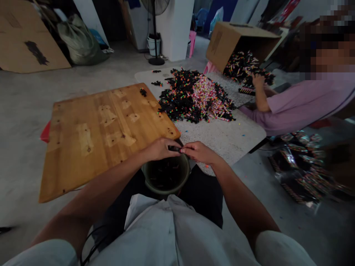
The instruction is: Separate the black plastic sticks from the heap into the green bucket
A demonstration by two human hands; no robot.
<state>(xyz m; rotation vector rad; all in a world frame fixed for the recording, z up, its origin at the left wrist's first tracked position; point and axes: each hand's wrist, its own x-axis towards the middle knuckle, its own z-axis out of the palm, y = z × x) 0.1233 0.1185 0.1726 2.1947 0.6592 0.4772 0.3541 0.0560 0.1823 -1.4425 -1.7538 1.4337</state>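
Note:
Over a bucket (187, 176) in my lap, both hands meet on a small black piece (174, 148). My left hand (162, 148) is closed around one side of it. From the other side, my right hand (198, 151) pinches its end between thumb and fingers. What kind of piece it is stays too small to make out. Dark pieces (166, 171) lie inside the bucket. Just beyond my hands, a large heap of small black parts (180, 99) with orange and green tips is spread on the speckled table, with pink-and-white parts (206, 92) piled on its right.
A wooden table (91, 136) stands at the left, with a small black cluster (143, 92) near its far corner. The speckled table (235, 140) adjoins it. A co-worker (288, 99) handles black parts beside a tipped cardboard box (222, 44). Plastic-wrapped packs (302, 173) lie on the right.

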